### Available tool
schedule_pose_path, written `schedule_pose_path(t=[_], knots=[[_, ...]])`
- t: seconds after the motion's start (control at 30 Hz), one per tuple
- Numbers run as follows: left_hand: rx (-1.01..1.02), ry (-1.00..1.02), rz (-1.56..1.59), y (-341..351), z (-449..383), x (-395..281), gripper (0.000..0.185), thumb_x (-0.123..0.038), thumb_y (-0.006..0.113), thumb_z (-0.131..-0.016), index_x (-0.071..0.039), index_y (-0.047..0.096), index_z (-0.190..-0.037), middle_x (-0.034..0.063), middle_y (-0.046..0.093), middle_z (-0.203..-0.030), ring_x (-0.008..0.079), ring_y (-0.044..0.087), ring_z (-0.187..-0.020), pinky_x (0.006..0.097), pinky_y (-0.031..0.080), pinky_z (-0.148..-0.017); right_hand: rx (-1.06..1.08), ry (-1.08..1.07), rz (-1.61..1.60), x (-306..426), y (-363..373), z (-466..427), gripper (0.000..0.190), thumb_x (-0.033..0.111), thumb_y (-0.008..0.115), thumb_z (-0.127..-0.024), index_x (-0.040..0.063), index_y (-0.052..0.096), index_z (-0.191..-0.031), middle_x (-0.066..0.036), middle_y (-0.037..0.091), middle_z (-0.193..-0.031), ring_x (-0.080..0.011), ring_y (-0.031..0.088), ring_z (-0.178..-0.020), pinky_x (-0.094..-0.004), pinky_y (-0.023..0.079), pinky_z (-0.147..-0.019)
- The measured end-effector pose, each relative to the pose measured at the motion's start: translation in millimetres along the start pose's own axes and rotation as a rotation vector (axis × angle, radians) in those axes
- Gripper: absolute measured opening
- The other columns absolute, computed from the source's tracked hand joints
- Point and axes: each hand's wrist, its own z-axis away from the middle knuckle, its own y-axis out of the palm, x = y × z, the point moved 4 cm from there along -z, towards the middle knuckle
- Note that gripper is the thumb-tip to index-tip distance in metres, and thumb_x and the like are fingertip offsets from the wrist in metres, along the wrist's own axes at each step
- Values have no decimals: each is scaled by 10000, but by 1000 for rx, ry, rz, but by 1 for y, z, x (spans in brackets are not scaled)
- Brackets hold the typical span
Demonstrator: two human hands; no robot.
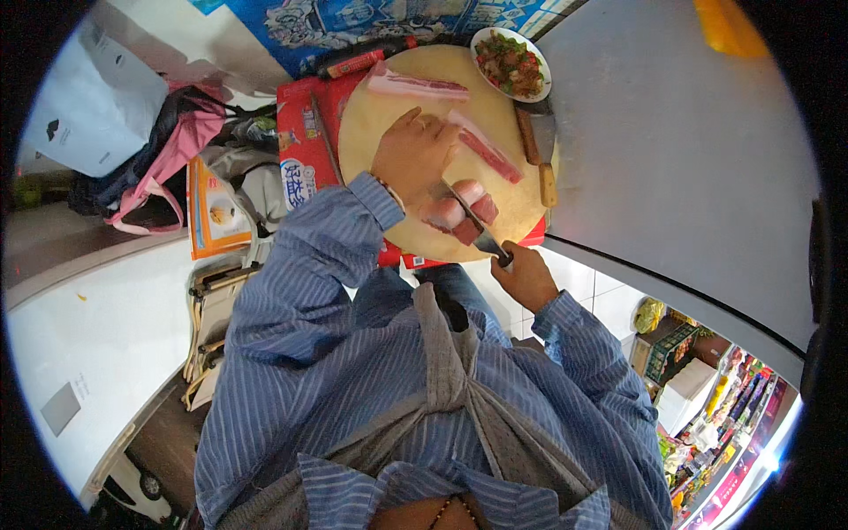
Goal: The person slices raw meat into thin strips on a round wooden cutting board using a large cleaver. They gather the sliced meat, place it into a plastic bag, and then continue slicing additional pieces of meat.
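Note:
My right hand (527,275) grips the dark handle of a kitchen knife (489,241). The blade runs up and left across chunks of raw pork (442,213) on a round cutting board (371,132). My left hand (414,156) is over the board beyond the blade's tip, fingers bent. Its fingertips are close to a strip of pork belly (490,154); whether they hold anything is hidden. Farther back lies a second pork belly strip (417,85), pale fat along one side.
A white plate of chopped food (510,65) stands at the board's back right. Two wooden knife handles (529,137) lie along the right rim, beside a grey panel (662,132). Red printed cartons (301,126) support the board. A bottle (354,64) lies behind; bags (162,165) are at left.

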Motion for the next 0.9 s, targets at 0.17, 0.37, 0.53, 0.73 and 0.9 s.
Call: schedule_pose_path(t=[0.17,0.37,0.53,0.73,0.9], knots=[[39,-89,4,8,2,-1,253,-202,533,-863,-60,614,-1055,135,657,-942,259,611,-946,435,405,-970,17,50,55,1,0,-2,207,214,584,-809,11,574,-845,-222,633,-731,-383,632,-707,-456,501,-650],[62,-119,-17,13,10,5,285,-211,512,-869,-68,616,-1092,113,675,-972,217,611,-1015,427,350,-1022,-21,57,99,1,2,-8,184,180,599,-801,8,545,-770,-185,610,-655,-364,613,-623,-428,476,-575],[60,-177,40,18,10,-7,277,-207,505,-866,-69,634,-1070,101,683,-963,204,611,-1021,421,335,-1032,84,123,117,-17,2,-4,188,224,592,-799,44,564,-844,-199,642,-739,-381,635,-710,-472,508,-652],[15,-198,-6,25,15,7,265,-205,498,-870,-67,640,-1047,101,685,-960,205,614,-1012,421,337,-1026,60,88,145,-12,7,-23,193,232,589,-810,44,556,-839,-198,632,-702,-387,627,-676,-479,503,-624],[11,-212,-1,31,15,7,272,-214,488,-879,-64,636,-1052,104,685,-947,205,604,-1025,426,332,-1026,10,56,114,-14,9,-27,181,187,602,-792,22,529,-774,-204,580,-628,-383,601,-619,-446,462,-556]])
